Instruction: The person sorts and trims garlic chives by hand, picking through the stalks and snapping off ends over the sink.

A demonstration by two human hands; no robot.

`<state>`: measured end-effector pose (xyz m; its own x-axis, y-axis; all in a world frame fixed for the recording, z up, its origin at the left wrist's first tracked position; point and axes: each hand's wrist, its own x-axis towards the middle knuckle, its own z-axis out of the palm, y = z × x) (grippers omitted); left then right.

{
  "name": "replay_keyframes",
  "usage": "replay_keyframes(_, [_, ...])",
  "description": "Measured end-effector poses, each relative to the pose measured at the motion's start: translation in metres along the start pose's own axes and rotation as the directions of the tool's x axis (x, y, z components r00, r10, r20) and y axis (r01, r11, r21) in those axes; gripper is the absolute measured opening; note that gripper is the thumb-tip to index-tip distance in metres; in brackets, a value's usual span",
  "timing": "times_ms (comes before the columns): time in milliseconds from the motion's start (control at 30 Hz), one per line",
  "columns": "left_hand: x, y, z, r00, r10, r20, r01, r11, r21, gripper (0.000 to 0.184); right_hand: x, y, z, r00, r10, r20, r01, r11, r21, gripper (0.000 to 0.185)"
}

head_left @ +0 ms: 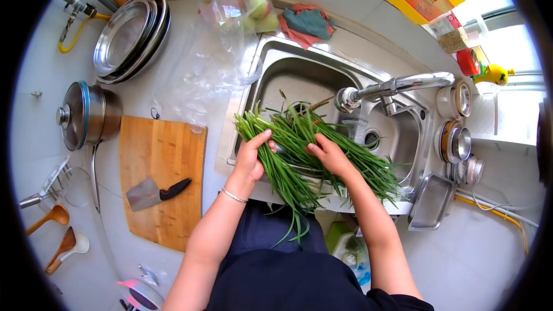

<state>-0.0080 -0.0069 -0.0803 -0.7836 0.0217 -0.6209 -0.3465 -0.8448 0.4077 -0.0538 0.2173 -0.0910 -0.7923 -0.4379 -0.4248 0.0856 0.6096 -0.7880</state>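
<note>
Long green leafy stalks lie over the near side of a steel double sink (305, 75). My left hand (251, 155) is wrapped round one bunch (285, 181) near its pale ends, and its leaf tips hang over the sink's front edge. My right hand (330, 154) grips a second, larger bunch (366, 164) whose leaves spread to the right across the smaller basin. A reddish band shows on the bunch beside my right fingers. The chrome faucet (403, 84) stands behind the right bunch.
On the left, a cleaver (151, 194) lies on a wooden board (164, 150), near a lidded pot (92, 114) and stacked steel basins (129, 37). Bagged apples (259, 6) and a cloth (308, 25) sit behind the sink. Bowls (461, 143) and a steel tray (432, 201) are right.
</note>
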Motion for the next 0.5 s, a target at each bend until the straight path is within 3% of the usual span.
replay_keyframes(33, [0.0,0.0,0.0,1.0,0.009,0.013,-0.009,1.0,-0.004,0.019,0.002,-0.001,0.0,0.996,-0.02,0.085,0.035,0.982,-0.187,0.023])
replay_keyframes(67, [0.0,0.002,-0.001,0.999,-0.009,0.045,0.012,0.999,-0.052,0.013,0.001,-0.002,0.003,0.993,-0.105,0.049,0.112,0.981,-0.159,0.024])
replay_keyframes(200, [0.002,0.004,-0.006,0.999,0.001,0.053,0.003,0.997,-0.077,0.019,0.001,0.001,0.011,0.979,-0.194,0.056,0.195,0.981,-0.008,0.025])
replay_keyframes(267, [0.005,0.004,-0.011,0.999,-0.018,0.035,0.021,0.994,-0.104,0.023,0.005,0.007,0.016,0.934,-0.356,0.01,0.356,0.934,0.008,0.029])
replay_keyframes(367, [0.005,0.005,-0.012,0.998,-0.042,0.038,0.045,0.994,-0.099,0.022,0.007,0.002,0.019,0.901,-0.433,-0.024,0.426,0.894,-0.14,0.026])
replay_keyframes(433, [0.006,0.003,-0.012,0.999,-0.035,0.002,0.035,0.997,-0.068,0.02,0.013,0.006,0.019,0.919,-0.395,-0.004,0.392,0.914,-0.108,0.028])
replay_keyframes(500, [0.007,0.001,-0.016,0.999,-0.025,-0.032,0.024,0.999,-0.037,0.017,0.018,0.009,0.016,0.984,-0.159,0.086,0.173,0.965,-0.198,0.03])
